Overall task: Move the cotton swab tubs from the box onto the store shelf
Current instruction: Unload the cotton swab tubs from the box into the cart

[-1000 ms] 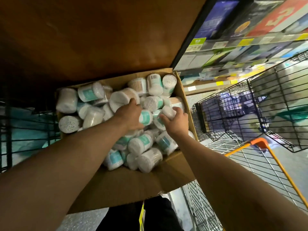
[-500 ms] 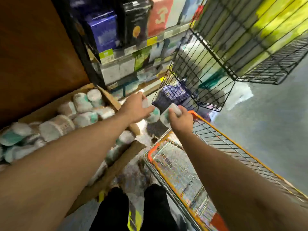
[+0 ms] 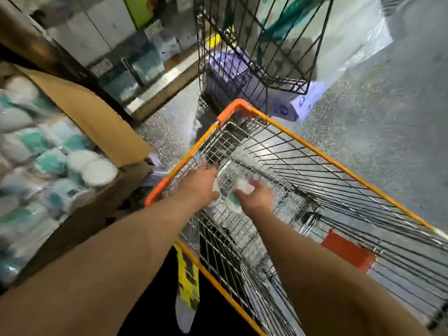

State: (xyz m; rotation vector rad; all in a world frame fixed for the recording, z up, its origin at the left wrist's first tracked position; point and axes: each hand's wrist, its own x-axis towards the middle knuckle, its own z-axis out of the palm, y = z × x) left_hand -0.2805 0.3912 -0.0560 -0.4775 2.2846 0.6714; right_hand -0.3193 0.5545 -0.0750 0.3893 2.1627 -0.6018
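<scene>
Over the orange cart (image 3: 242, 109), the left hand (image 3: 200, 184) grips one cotton swab tub (image 3: 215, 187) and the right hand (image 3: 257, 198) grips a second tub (image 3: 244, 186), but the box (image 3: 97, 117) on the left looks full, so most of the job seems left to do.

Orange-rim wire cart (image 3: 236, 110) on speckled floor (image 3: 375, 105), blk wire basket (image 3: 200, 57) just beyond.
</scene>
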